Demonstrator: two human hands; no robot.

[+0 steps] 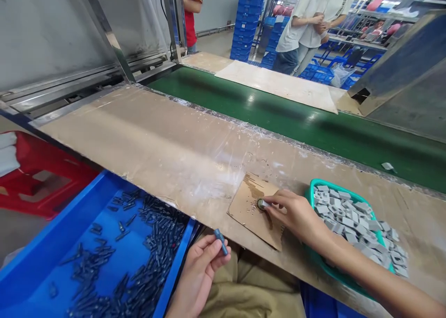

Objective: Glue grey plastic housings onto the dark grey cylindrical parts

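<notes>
L fingers point(211, 253) — clamped on blue pc point(220, 240); R fingers point(279, 200) — on grey pc point(265, 203), cardboard point(257, 223) below

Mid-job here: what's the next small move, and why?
Probably raise the right hand and bring its small pale piece toward the dark blue piece: the left hand holds the blue one up by the table's near edge, while the right is low over the cardboard sheet, leaving the pieces apart.
</notes>
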